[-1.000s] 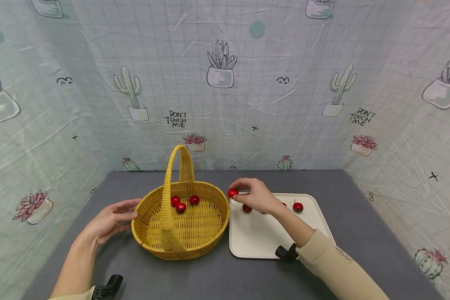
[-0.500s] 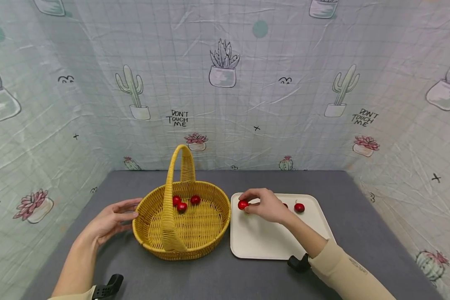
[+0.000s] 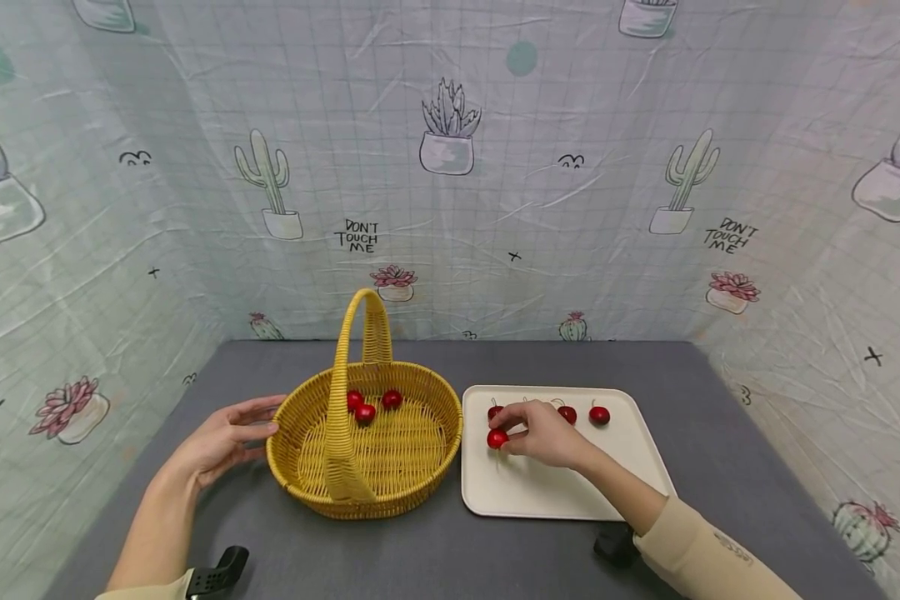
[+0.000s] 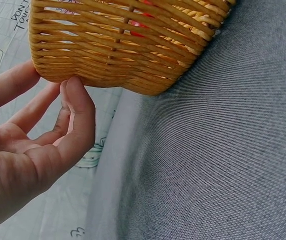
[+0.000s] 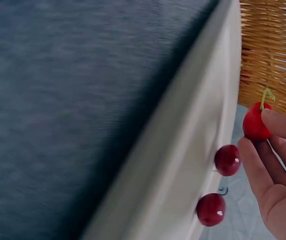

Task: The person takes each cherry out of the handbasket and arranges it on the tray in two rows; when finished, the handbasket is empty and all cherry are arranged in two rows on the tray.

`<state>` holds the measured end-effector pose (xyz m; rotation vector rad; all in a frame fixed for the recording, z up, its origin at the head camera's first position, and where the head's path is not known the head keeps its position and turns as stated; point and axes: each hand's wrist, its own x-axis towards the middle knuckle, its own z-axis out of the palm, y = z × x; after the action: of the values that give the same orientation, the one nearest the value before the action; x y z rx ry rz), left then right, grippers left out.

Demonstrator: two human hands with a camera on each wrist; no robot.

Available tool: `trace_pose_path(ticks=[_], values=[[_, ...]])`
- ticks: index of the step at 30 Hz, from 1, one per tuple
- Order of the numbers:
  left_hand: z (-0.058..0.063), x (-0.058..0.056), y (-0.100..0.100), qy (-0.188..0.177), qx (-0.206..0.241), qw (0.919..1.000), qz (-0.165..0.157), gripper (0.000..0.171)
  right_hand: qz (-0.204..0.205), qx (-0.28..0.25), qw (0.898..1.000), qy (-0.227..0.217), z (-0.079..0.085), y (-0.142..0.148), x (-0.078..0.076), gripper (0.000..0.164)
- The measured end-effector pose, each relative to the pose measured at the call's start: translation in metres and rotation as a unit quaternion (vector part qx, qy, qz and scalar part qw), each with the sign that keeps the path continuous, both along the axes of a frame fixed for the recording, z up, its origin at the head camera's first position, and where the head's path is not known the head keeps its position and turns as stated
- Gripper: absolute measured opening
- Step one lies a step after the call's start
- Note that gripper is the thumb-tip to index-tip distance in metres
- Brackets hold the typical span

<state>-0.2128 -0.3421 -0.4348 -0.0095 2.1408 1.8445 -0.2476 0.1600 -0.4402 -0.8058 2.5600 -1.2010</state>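
Observation:
A yellow wicker basket (image 3: 390, 475) with a tall arched handle stands left of centre in the head view; 3 red cherries (image 3: 364, 414) lie inside it. My left hand (image 3: 228, 433) touches the basket's left rim with its fingertips, the fingers loosely extended, as the left wrist view also shows. Between thumb and fingers my right hand (image 3: 543, 433) pinches a red cherry (image 3: 497, 438) over the left part of a white tray (image 3: 525, 496). In the right wrist view this cherry's green stem points up. Behind my right hand, more cherries (image 3: 598, 414) lie along the tray's back part, some partly hidden.
Basket and tray stand side by side on a grey tabletop (image 3: 420, 558), a narrow gap between them. A pale curtain (image 3: 450, 217) printed with potted plants encloses the table at the back and both sides.
My right hand, holding the cherry, has moved from near the basket's right rim rightward and toward me over the tray. My left hand has stayed at the basket.

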Motion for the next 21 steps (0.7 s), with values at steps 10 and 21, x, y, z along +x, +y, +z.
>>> trace_pose_path(ticks=[10,21], values=[[-0.002,0.0,0.0,0.003,0.006,1.0,-0.007,0.071,0.021,-0.01,1.0,0.003,-0.015,0.003,0.006,0.025],[-0.002,0.0,0.0,0.003,0.003,1.0,0.003,0.07,0.025,-0.021,0.999,-0.004,-0.015,0.004,0.008,0.028]])
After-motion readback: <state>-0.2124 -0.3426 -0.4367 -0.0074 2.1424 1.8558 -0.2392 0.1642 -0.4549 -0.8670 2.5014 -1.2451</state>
